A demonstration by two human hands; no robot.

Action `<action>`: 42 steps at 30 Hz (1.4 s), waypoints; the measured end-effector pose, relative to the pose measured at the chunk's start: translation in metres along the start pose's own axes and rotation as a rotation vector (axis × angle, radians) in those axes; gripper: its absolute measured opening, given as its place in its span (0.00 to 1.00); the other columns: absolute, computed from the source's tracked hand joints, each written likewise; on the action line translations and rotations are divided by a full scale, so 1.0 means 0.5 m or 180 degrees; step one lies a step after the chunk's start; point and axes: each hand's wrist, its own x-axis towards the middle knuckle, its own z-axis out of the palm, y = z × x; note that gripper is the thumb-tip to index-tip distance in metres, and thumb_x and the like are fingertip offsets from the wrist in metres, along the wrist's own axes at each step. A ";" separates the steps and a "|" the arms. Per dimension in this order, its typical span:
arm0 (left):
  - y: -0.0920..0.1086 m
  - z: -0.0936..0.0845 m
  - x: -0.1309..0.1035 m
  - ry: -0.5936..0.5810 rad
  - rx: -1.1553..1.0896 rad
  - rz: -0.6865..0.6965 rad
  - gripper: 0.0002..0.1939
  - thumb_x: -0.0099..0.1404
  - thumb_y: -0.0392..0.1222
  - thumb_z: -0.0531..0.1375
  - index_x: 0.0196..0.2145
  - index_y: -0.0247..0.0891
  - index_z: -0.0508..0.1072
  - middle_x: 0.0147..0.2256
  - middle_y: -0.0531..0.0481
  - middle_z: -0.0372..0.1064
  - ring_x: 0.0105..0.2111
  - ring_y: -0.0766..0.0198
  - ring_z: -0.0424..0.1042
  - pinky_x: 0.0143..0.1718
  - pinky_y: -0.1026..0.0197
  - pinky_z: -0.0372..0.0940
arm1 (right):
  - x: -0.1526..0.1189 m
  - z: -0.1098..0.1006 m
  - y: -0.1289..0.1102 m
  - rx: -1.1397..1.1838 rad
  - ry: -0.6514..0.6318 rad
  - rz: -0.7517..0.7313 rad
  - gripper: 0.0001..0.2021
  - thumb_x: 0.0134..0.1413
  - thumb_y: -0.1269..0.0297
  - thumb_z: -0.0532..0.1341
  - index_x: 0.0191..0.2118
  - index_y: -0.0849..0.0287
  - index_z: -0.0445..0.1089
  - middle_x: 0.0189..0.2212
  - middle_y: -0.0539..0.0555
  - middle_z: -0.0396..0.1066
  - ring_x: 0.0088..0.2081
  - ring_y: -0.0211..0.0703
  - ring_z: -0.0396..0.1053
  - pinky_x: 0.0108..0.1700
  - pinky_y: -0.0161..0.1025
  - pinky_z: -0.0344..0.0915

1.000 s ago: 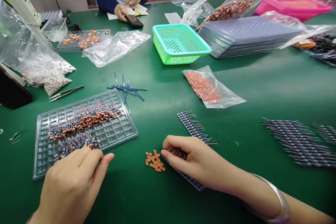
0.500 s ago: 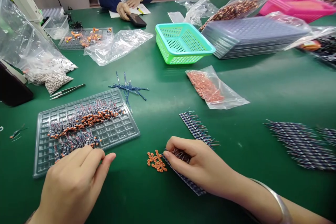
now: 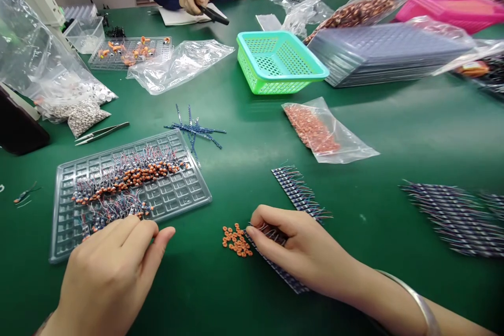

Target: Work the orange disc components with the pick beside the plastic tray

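My left hand (image 3: 112, 268) is closed over the near edge of a clear compartment tray (image 3: 187, 197), fingers curled under and thumb sticking out to the right; what the fingers hold, if anything, is hidden. In the tray lie rows of small wired parts with orange ends (image 3: 145, 173). My right hand (image 3: 293, 244) rests over a dark strip of small wired boards (image 3: 291, 278), thumb and index finger pinched at its upper left end; I cannot make out what is between the tips. Beside those fingertips lies a small pile of orange rings (image 3: 237, 241).
Another wired strip (image 3: 297, 191) lies behind my right hand, more strips (image 3: 452, 220) to the right. Around are a bag of orange rings (image 3: 315, 131), blue sticks (image 3: 195, 130), tweezers (image 3: 102, 133), a green basket (image 3: 281, 58) and stacked trays (image 3: 386, 55). A person opposite holds a phone (image 3: 214, 14).
The person opposite has lifted the phone off the table and tilted it. My hands keep nearly the same pose; the view has shifted slightly.
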 end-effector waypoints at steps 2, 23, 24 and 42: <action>0.000 0.000 0.002 0.0017 -0.0013 0.0016 0.11 0.68 0.44 0.57 0.29 0.40 0.68 0.23 0.56 0.62 0.23 0.66 0.64 0.28 0.58 0.51 | -0.001 0.002 0.001 -0.0043 0.0026 -0.0024 0.12 0.58 0.67 0.53 0.23 0.54 0.56 0.17 0.44 0.56 0.19 0.36 0.54 0.21 0.33 0.53; 0.015 -0.002 0.006 0.0066 -0.0244 0.0119 0.09 0.68 0.41 0.58 0.29 0.38 0.69 0.22 0.55 0.61 0.23 0.65 0.63 0.27 0.58 0.52 | -0.007 0.020 -0.009 -0.0642 -0.0023 -0.0485 0.15 0.62 0.71 0.49 0.27 0.52 0.43 0.21 0.43 0.49 0.21 0.37 0.50 0.23 0.34 0.50; 0.017 0.000 0.006 0.0051 -0.0270 0.0118 0.09 0.68 0.41 0.58 0.29 0.39 0.68 0.22 0.55 0.60 0.22 0.66 0.63 0.26 0.58 0.52 | -0.006 0.022 -0.011 -0.0656 -0.0027 -0.0522 0.15 0.62 0.71 0.49 0.27 0.52 0.43 0.21 0.43 0.49 0.21 0.37 0.50 0.23 0.34 0.50; 0.104 0.026 0.011 -0.1078 -0.2910 -0.0306 0.06 0.67 0.37 0.57 0.35 0.39 0.74 0.30 0.53 0.70 0.30 0.70 0.70 0.32 0.71 0.64 | -0.038 -0.013 -0.059 0.0920 -0.0946 -0.0016 0.11 0.63 0.60 0.56 0.29 0.56 0.63 0.24 0.46 0.61 0.25 0.37 0.58 0.27 0.32 0.56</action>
